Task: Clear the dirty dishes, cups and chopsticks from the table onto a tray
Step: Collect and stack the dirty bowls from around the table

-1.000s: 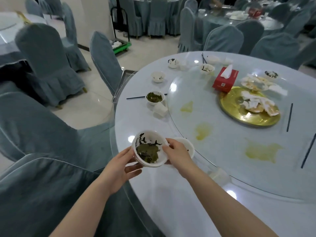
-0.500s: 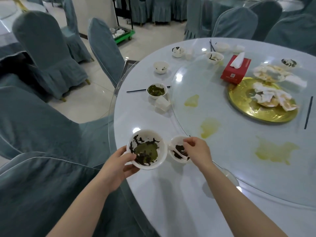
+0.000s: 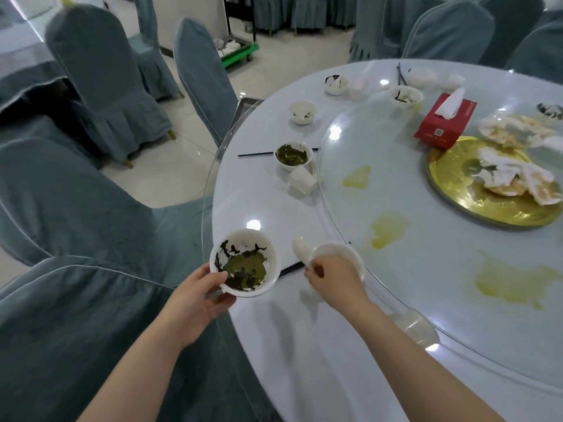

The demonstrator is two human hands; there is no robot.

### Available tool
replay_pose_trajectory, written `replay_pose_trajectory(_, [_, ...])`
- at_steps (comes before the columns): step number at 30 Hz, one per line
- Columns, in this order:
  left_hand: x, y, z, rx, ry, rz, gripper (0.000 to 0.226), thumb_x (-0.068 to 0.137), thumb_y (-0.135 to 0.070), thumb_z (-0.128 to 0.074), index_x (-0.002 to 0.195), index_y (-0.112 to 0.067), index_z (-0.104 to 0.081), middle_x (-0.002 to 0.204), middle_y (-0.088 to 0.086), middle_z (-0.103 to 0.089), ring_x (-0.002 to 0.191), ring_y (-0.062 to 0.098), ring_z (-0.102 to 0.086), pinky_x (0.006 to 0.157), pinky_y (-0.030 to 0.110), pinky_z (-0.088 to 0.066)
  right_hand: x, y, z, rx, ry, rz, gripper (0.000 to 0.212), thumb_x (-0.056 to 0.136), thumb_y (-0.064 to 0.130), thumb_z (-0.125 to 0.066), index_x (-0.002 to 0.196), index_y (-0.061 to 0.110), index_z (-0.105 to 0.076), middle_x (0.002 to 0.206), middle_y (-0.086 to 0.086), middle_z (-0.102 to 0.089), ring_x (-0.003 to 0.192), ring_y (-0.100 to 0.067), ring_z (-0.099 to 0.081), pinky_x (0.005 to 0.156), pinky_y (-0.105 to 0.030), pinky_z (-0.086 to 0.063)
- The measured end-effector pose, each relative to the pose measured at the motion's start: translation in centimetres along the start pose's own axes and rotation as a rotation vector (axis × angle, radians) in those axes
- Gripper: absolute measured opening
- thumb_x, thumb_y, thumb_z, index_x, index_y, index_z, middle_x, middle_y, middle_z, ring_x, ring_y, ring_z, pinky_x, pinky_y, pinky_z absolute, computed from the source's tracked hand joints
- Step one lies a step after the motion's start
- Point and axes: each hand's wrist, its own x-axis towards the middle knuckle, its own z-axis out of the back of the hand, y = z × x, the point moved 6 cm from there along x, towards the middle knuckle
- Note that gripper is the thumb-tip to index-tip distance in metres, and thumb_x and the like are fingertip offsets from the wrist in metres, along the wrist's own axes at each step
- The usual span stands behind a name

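The white ceramic bowl smeared with dark green leftovers [image 3: 245, 263] looks stiff, breakable and probably greasy — the rim is the safest place to hold. The left hand [image 3: 198, 303] holds it at the round white table's [image 3: 274, 345] edge, thumb over the rim. The right hand [image 3: 332, 280], wrist bent down, pinches a white spoon [image 3: 300, 249] beside a smaller white bowl [image 3: 341, 254].

At the table's [image 3: 304, 360] near edge, the left hand [image 3: 198, 303] holds a bowl [image 3: 243, 263]; just right of it, the right hand [image 3: 333, 283] holds a second bowl [image 3: 338, 254] and a spoon [image 3: 300, 249], with a chopstick [image 3: 291, 268] lying between the bowls. Farther back along the rim stands a third bowl [image 3: 293, 155] with a tipped cup [image 3: 303, 179] before it. A tissue box [image 3: 444, 123] sits on the turntable [image 3: 441, 239], behind the platter [image 3: 487, 205].
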Motion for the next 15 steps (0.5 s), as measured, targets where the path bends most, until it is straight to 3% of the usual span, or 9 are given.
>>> replay_pose_trajectory(3, [-0.1,0.3,0.8,-0.05,-0.021,0.005,0.045,0.07,-0.014,-0.07,0.115,-0.012,-0.065,0.108,0.013,-0.071,0.091,0.025,-0.072,0.066,0.034,-0.059,-1.3,0.3,-2.1,-0.043,0.138,0.024,0.016,0.087,0.032,-0.062,0.074,0.023,-0.064,0.07,0.007,-0.06,0.069,-0.012,-0.054,0.059,-0.029,-0.041])
replay_pose_trajectory(5, [-0.3,0.6,1.1,-0.071,-0.034,0.008,0.042,0.072,-0.014,-0.069,0.114,-0.012,-0.065,0.107,0.012,-0.072,0.09,0.025,-0.072,0.065,0.034,-0.059,-1.9,0.0,-2.7,-0.04,0.152,0.007,0.015,0.087,0.036,-0.063,0.089,0.022,-0.068,0.079,0.007,-0.062,0.078,-0.013,-0.056,0.066,-0.029,-0.042])
replay_pose_trajectory(9, [-0.5,1.1,1.3,-0.081,-0.046,0.017,0.03,0.084,-0.01,-0.063,0.113,-0.012,-0.065,0.106,0.013,-0.072,0.089,0.025,-0.072,0.064,0.033,-0.059,-2.7,-1.6,-1.3,0.173,-0.007,-0.095,0.029,0.088,0.047,-0.058,0.07,0.024,-0.061,0.066,0.009,-0.061,0.066,-0.007,-0.055,0.056,-0.021,-0.036])
replay_pose_trajectory(12, [-0.7,1.2,1.3,-0.083,-0.055,0.016,0.028,0.085,-0.009,-0.062,0.113,-0.011,-0.065,0.106,0.013,-0.072,0.087,0.025,-0.073,0.063,0.033,-0.059,-3.9,-5.2,0.3,0.28,-0.196,-0.307,0.047,0.087,0.048,-0.055,0.063,0.007,-0.059,0.06,-0.006,-0.064,0.064,-0.022,-0.06,0.06,-0.032,-0.045])
replay_pose_trajectory(15, [-0.9,1.2,1.2,-0.087,-0.052,0.007,0.028,0.085,-0.01,-0.063,0.113,-0.011,-0.065,0.106,0.013,-0.072,0.086,0.024,-0.073,0.064,0.033,-0.059,-5.2,-7.8,0.0,0.374,-0.169,-0.484,0.054,0.087,0.052,-0.053,0.061,0.005,-0.063,0.055,-0.005,-0.066,0.055,-0.022,-0.062,0.063,-0.033,-0.049])
